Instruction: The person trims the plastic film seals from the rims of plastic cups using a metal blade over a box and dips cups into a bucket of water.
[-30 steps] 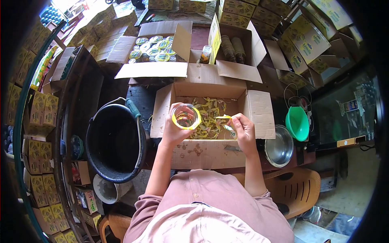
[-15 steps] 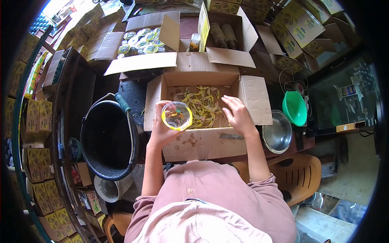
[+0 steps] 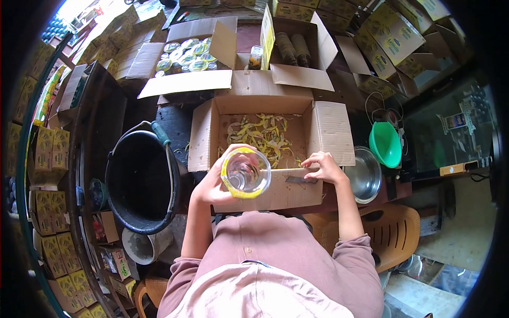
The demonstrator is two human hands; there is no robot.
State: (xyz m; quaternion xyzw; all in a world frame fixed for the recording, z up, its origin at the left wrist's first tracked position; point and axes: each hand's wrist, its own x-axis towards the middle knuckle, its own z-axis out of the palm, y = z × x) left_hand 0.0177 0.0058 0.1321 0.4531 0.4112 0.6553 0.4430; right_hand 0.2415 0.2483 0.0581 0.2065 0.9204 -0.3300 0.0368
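My left hand [image 3: 214, 180] is wrapped round a clear plastic cup [image 3: 246, 172] with a yellow band, held up over the near edge of an open cardboard box [image 3: 265, 199]. Yellow peel-like strips [image 3: 260, 135] lie inside that box. My right hand [image 3: 322, 168] is at the box's near right edge, fingers bent and apart, with no object visible between them. A dark strip-like patch [image 3: 301, 180] shows on the near flap, just below the right fingers.
Left stands a black bucket [image 3: 140, 183]. Right are a metal bowl [image 3: 365, 175] and a green basin [image 3: 385, 144]. Behind, one box [image 3: 185, 85] holds several lidded cups; another [image 3: 302, 78] holds brown cylinders beside a jar [image 3: 255, 57]. An orange chair [image 3: 392, 233] stands at right.
The yellow strip my right hand held earlier is out of it, and that hand has moved down to the box's near edge. My left hand has brought the cup closer to me and rightward.
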